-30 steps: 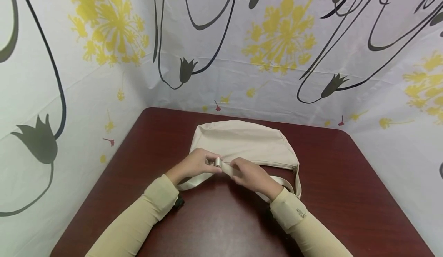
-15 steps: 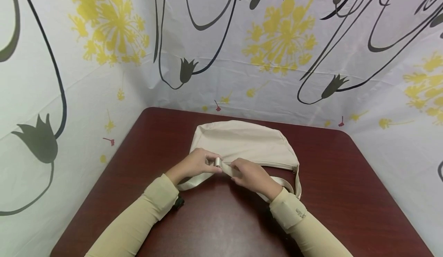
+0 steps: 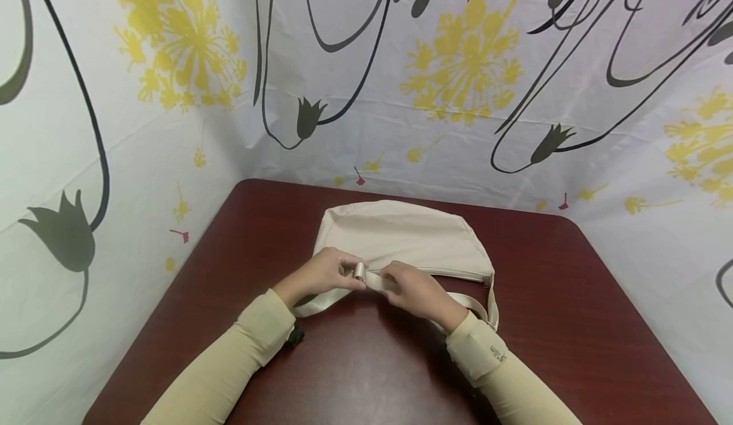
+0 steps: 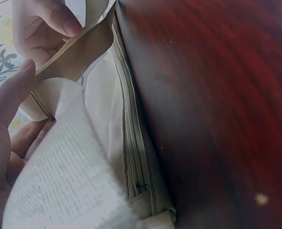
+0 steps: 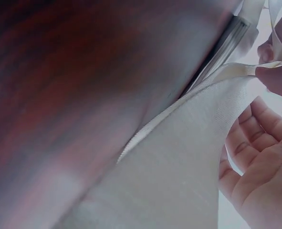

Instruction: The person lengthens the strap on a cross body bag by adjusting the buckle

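Observation:
A cream fabric shoulder bag (image 3: 403,234) lies flat on the dark red table, its zipper (image 4: 131,138) along the edge nearest me. My left hand (image 3: 323,273) pinches the bag's strap (image 3: 376,281) where it bends into a small loop (image 3: 359,272). A thin dark bar (image 4: 42,105), perhaps part of a strap slider, shows at that loop in the left wrist view. Just to the right, my right hand (image 3: 420,291) pinches the same strap between thumb and fingers. The strap's broad webbing (image 5: 179,157) fills much of the right wrist view.
The dark red table (image 3: 355,368) extends around the bag on all sides. Patterned white cloth (image 3: 366,75) hangs behind the table and along its left and right sides. A slack strap end (image 3: 471,303) curves near the bag's right corner.
My left hand and the strap loop have dipped slightly toward me, and the loop has tilted a little. The right hand and the bag stay almost still.

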The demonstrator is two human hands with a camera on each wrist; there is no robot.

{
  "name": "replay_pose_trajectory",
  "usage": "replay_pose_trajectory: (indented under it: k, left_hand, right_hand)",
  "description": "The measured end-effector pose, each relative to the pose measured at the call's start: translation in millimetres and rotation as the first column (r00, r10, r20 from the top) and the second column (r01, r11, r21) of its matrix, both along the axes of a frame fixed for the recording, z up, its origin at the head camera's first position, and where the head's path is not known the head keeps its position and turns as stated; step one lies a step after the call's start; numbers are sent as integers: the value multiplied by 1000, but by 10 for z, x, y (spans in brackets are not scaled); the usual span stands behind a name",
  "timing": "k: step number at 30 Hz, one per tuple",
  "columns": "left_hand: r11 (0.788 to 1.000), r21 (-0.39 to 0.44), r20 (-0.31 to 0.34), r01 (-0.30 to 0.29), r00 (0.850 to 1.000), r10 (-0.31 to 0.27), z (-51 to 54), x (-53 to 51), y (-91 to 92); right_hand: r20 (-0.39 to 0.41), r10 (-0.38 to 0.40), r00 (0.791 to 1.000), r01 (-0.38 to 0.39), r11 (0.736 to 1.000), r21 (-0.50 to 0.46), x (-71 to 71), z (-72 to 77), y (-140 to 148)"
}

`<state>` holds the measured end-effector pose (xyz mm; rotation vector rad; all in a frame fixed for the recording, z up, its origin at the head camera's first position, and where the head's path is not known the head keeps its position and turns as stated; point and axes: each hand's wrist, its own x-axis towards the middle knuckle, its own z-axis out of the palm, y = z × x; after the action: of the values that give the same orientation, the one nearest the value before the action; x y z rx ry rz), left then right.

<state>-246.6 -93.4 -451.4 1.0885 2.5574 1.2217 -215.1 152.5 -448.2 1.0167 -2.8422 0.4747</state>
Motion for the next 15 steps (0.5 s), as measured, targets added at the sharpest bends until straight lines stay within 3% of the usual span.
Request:
replay_pose_trajectory:
  k: [15]
  left_hand:
    - [1000, -16, 11, -12, 1000, 12, -6, 10, 9]
  right_hand:
    - [24, -15, 1000, 15, 1000, -7, 50, 70, -56]
